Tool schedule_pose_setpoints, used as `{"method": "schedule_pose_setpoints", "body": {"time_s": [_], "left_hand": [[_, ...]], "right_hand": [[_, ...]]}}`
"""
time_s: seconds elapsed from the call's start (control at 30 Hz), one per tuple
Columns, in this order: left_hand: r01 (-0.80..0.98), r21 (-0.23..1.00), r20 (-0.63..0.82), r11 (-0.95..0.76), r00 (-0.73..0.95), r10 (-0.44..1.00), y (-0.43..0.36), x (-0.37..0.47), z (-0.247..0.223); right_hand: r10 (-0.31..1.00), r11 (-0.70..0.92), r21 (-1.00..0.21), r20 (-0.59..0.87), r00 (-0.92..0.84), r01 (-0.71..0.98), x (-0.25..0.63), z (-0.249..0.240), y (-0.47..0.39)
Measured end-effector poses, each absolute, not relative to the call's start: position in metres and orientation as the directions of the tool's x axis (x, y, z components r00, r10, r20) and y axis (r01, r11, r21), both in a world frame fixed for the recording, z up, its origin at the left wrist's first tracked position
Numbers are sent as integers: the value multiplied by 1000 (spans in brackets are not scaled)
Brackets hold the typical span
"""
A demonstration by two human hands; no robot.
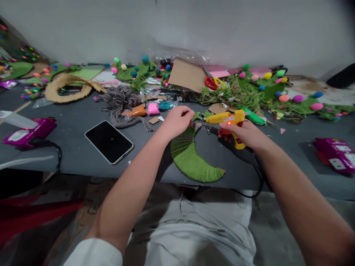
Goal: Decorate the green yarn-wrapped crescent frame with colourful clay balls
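Observation:
A crescent wrapped in green yarn (194, 160) lies near the table's front edge, bare cardboard showing at its tips. My left hand (179, 120) is closed at the crescent's upper tip, fingertips pinched together; what lies between them is hidden. In my right hand (245, 133) is a yellow hot glue gun (226, 117) with a glowing red light. Its nozzle points left, toward the upper tip and close to my left fingers. A black cord (260, 173) hangs from the gun's handle over the table edge. Small green pieces (205, 114) sit just behind the nozzle.
A phone (109, 142) lies left of my forearm. Grey yarn (122, 101), a straw-coloured ring (68, 90), and red-handled scissors (211, 83) on cardboard (187, 75) lie behind. Purple power strips stand at left (30, 131) and right (335, 155). Green pieces with coloured pompoms line the wall.

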State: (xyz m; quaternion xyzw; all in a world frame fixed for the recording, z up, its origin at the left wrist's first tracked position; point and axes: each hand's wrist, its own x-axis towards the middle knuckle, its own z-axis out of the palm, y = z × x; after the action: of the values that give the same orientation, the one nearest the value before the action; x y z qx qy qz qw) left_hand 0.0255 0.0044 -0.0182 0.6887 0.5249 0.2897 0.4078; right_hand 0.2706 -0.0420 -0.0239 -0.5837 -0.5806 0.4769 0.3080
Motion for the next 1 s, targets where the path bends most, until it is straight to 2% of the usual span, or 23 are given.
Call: {"method": "schedule_pose_setpoints", "body": {"time_s": [0.1, 0.23, 0.4, 0.5, 0.7, 0.83, 1.0], "left_hand": [[245, 964, -178, 102, 312, 933, 4, 27, -16], [21, 972, -225, 233, 355, 907, 5, 24, -15], [-257, 871, -288, 418, 421, 860, 8, 18, -10], [-380, 795, -279, 472, 462, 842, 9, 18, -7], [-513, 677, -254, 528, 510, 822, 8, 20, -9], [-550, 646, -272, 530, 483, 832, 9, 19, -10], [-560, 620, -211, 550, 556, 804, 10, 17, -10]], "right_hand": [[974, -137, -913, -195, -117, 383, 271, -23, -42], [973, -141, -914, -198, -115, 381, 272, -25, -41], [973, -138, -914, -197, -120, 382, 273, -26, -41], [976, -136, -917, -188, -105, 375, 271, -28, -40], [983, -123, -915, -165, -77, 384, 269, -30, -40], [992, -106, -906, -127, -23, 410, 270, -30, -41], [993, -103, -881, -121, -9, 462, 269, -25, -43]]}}
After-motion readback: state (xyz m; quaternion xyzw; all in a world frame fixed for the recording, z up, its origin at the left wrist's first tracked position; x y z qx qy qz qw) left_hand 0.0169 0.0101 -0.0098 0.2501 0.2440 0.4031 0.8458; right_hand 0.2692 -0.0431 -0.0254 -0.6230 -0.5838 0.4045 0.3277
